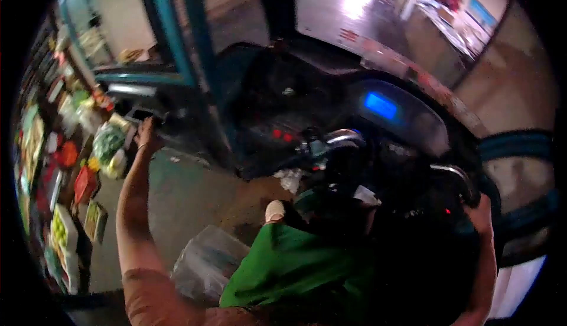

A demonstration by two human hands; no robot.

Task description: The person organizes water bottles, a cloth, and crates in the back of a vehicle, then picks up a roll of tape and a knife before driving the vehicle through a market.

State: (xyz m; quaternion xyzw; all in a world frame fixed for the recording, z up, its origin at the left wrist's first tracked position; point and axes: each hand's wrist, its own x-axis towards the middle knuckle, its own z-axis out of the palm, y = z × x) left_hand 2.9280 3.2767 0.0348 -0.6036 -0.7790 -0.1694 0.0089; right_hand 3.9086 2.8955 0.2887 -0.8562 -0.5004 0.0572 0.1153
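My left hand (146,135) reaches out to the left, its fingers closed at the inner handle area of a dark vehicle door (177,116) with a teal window frame. The door stands swung outward. At the far right, my right hand (479,215) is wrapped around the end of the handlebar (452,172); its fingers are partly hidden in shadow. Between my arms sits a black dashboard (301,89) with a lit blue display (381,106). A green cloth (289,273) covers my lap.
Beyond the door, produce and packages (109,148) line the left, with a tray of green fruit (62,231). A clear plastic bag (209,261) lies beside my seat. A beige shoe (274,211) shows below the handlebar. Outside the windscreen stands a goods-laden table (452,27).
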